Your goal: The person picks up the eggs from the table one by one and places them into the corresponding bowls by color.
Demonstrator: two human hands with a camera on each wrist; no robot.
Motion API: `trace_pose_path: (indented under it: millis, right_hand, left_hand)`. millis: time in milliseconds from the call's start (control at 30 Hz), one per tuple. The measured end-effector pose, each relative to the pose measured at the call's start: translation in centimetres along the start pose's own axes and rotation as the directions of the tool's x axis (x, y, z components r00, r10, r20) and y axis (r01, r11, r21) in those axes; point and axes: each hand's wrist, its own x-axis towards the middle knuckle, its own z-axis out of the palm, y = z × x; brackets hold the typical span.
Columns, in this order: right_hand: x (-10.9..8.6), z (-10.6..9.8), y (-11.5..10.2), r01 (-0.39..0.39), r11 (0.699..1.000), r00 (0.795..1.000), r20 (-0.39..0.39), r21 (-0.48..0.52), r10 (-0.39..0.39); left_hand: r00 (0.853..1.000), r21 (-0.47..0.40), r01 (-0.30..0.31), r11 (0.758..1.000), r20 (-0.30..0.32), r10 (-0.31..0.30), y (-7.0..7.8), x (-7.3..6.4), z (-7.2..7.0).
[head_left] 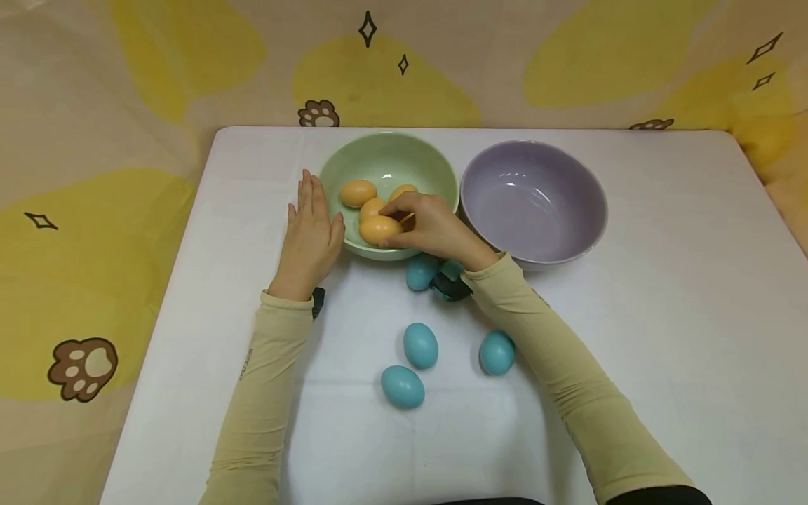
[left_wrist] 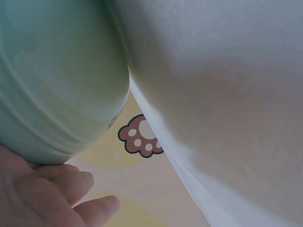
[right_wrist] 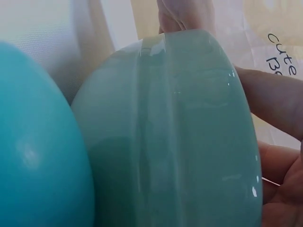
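R hand point(head_left: 432, 223): I see thumb + fingers pinching smooth yellow-orange egg point(head_left: 377, 231) inside round, glossy pale-green bowl point(head_left: 404, 156). L hand point(head_left: 308, 242): fingers straight, against bowl's L outer side. Min. three more yellow-orange eggs point(head_left: 358, 193) in same bowl. Round, glossy purple bowl point(head_left: 536, 200) just beside, to R. Smooth turquoise eggs point(head_left: 420, 345) on white table point(head_left: 682, 315): one nr green bowl's front, one part-hidden by R wrist, three nearer person.
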Motion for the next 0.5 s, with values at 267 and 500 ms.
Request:
trace_pose_path:
  millis: [267,500]
  right_hand:
    - [0.14,0.0,0.07,0.004,0.998,1.0,0.009,-0.062,-0.003]
    - [0.11,0.05,0.09,0.023,0.995,1.0,0.004,-0.095,-0.023]
  left_hand:
    - [1.0,-0.001,0.014,1.0,0.011,-0.014,0.08,0.04,-0.06]
    - [1.0,-0.002,0.018,1.0,0.015,-0.018,0.07,-0.01,-0.06]
